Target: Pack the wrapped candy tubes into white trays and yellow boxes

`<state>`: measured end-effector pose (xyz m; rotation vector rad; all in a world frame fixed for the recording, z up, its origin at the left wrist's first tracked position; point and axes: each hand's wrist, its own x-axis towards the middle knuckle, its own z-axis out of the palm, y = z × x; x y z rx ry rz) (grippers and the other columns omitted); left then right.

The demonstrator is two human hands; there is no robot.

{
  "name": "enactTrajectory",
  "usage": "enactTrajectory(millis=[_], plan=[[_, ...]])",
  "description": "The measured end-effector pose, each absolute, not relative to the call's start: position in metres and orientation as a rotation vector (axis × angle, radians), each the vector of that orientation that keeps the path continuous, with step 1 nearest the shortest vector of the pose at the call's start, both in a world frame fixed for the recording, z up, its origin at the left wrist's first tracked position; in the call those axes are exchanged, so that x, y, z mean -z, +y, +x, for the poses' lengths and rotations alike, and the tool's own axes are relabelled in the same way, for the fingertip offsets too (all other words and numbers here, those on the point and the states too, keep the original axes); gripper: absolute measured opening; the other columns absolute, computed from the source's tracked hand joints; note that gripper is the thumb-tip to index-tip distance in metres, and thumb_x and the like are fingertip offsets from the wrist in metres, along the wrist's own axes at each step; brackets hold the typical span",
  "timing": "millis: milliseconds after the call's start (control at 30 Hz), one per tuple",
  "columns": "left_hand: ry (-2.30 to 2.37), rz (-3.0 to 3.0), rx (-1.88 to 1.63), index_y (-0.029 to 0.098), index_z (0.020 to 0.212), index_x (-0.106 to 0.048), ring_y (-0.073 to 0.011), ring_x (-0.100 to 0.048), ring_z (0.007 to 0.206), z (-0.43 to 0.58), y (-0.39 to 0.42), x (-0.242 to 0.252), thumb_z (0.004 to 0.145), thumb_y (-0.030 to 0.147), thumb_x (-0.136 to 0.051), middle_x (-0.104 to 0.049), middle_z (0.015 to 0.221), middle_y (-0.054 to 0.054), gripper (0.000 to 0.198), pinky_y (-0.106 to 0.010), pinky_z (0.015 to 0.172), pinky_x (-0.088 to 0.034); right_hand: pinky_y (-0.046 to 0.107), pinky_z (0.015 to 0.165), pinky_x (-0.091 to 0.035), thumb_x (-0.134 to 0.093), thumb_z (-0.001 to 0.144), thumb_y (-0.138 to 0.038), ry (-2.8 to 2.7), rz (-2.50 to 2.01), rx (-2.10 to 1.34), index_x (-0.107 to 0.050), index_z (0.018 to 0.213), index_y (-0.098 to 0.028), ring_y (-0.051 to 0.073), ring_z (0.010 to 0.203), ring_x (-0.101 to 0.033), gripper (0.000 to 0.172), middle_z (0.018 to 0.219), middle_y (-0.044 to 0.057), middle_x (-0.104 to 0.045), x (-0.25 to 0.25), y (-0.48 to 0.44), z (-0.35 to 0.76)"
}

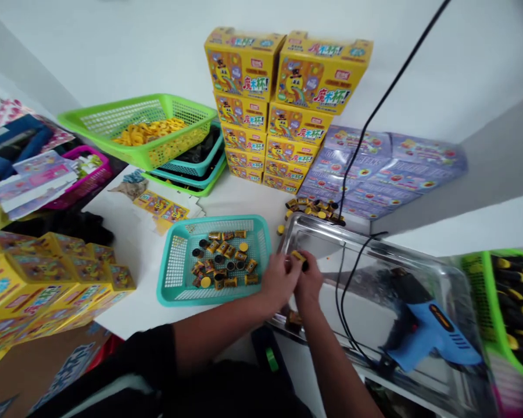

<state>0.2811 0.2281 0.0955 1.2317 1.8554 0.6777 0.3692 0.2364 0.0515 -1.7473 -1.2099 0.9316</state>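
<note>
1. Held one small yellow-and-black cup point(298, 256) at the fingertips, between the left hand point(281, 280) and the right hand point(309, 283).
2. Curled the left hand nearly closed, with bent fingers gripping the cup from its left side.
3. Wrapped the right hand partly around the same cup from the right and below, with fingers bent; could not tell the exact contact of each fingertip, partly hidden and small.
4. Had the cup just beyond both palms, above the left end of the metal tray point(361, 305).
5. Had a turquoise basket point(200, 302) on the white counter point(239, 200), just left of the left hand, with similar cups point(228, 251) scattered inside, some upright and some on their sides.
6. Had more loose cups point(316, 208) heaped just behind the tray, beyond both hands.
7. Had a blue heat gun point(436, 331) lying in the tray, well to the right of the right hand.
8. Had yellow printed boxes point(244, 69) stacked in two columns at the far side, beside lilac cartons point(414, 165).
</note>
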Motion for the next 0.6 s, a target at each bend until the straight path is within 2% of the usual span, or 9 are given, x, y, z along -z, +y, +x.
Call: enactTrajectory(millis=[100,167,300,433,533,600], plan=[[1.86,1.356,-0.847,0.019,0.097,-0.064,-0.023,-0.059,0.099,0.221,0.215,-0.104,0.089,0.041,-0.053,-0.064,0.101,-0.009,0.025,-0.035,0.092,-0.047,0.034,0.09,-0.048,-0.052,0.083,-0.041,-1.396,-1.503,-1.01,-0.067,0.11,-0.02,0.021,0.098,-0.062,0.038,0.107,0.007,-0.069,-0.07,0.235,0.321],[1.898,1.432,-0.804,0.02,0.099,-0.063,-0.0244,-0.06,0.097,0.178,0.212,-0.103,0.09,0.044,-0.05,-0.064,0.099,-0.008,0.028,-0.039,0.09,-0.048,0.033,0.091,-0.048,-0.05,0.087,-0.036,-1.614,-1.405,-1.007,-0.066,0.115,-0.022,0.02,0.099,-0.062,0.036,0.107,0.007,-0.068,-0.075,0.247,0.304],[1.997,1.758,-0.572,0.02,0.092,-0.067,-0.029,-0.06,0.095,0.131,0.226,-0.101,0.09,0.045,-0.049,-0.067,0.093,-0.008,0.031,-0.046,0.091,-0.045,0.032,0.094,-0.045,-0.051,0.09,-0.031,-1.893,-1.735,-0.646,-0.069,0.11,-0.022,0.02,0.103,-0.059,0.028,0.105,0.008,-0.065,-0.077,0.312,0.332],[1.768,1.762,-0.666,0.02,0.09,-0.067,-0.0228,-0.061,0.09,0.158,0.275,-0.11,0.091,0.04,-0.049,-0.067,0.091,-0.006,0.027,-0.036,0.087,-0.047,0.044,0.1,-0.039,-0.044,0.092,-0.022,-1.803,-2.084,-0.488,-0.066,0.111,-0.008,0.029,0.112,-0.054,0.033,0.113,0.021,-0.061,-0.069,0.4,0.399],[1.701,1.613,-0.596,0.019,0.091,-0.066,-0.02,-0.061,0.096,0.207,0.33,-0.104,0.089,0.033,-0.053,-0.068,0.096,-0.006,0.019,-0.031,0.092,-0.045,0.046,0.104,-0.035,-0.051,0.09,-0.022,-1.791,-2.222,-0.488,-0.064,0.115,-0.009,0.031,0.121,-0.049,0.03,0.12,0.021,-0.058,-0.059,0.444,0.429],[1.731,1.537,-0.54,0.018,0.099,-0.065,-0.0221,-0.06,0.104,0.236,0.365,-0.09,0.088,0.036,-0.055,-0.067,0.106,-0.009,0.023,-0.032,0.094,-0.044,0.049,0.104,-0.034,-0.054,0.091,-0.027,-1.734,-2.341,-0.503,-0.062,0.116,-0.01,0.034,0.125,-0.046,0.032,0.124,0.023,-0.056,-0.053,0.461,0.438]])
